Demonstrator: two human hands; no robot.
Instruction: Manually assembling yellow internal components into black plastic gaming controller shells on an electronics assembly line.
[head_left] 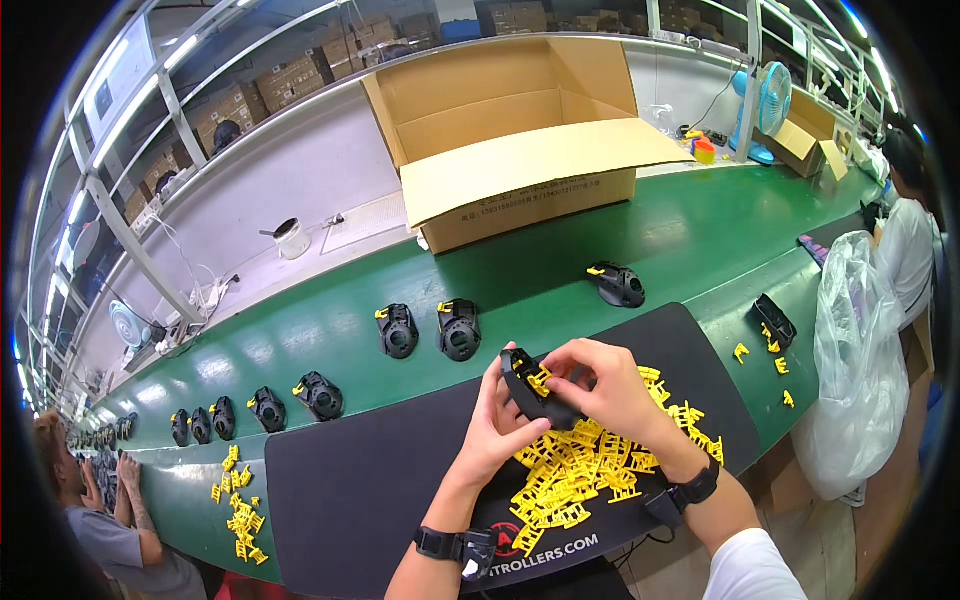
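Over the front of the dark mat, my left hand [488, 428] is wrapped round a black mouse shell [522, 392], its hollow inside tilted up. My right hand [612, 388] reaches in from the other side, thumb and fingertips pinching a small yellow plastic part [539, 381] at the shell's opening. The fingers partly hide how that part sits. Just beneath both hands spreads a heap of yellow plastic parts [575, 470], frame-like with short bars. A dark band with a small device circles each wrist.
Black shells with yellow parts, such as one shell [459, 330], stand along the green bench [350, 290]. A large open carton [530, 215] stands behind. Loose yellow parts [245, 525] lie left of the mat [370, 490]. At right are a clear plastic bag [857, 370] and a person; another sits left.
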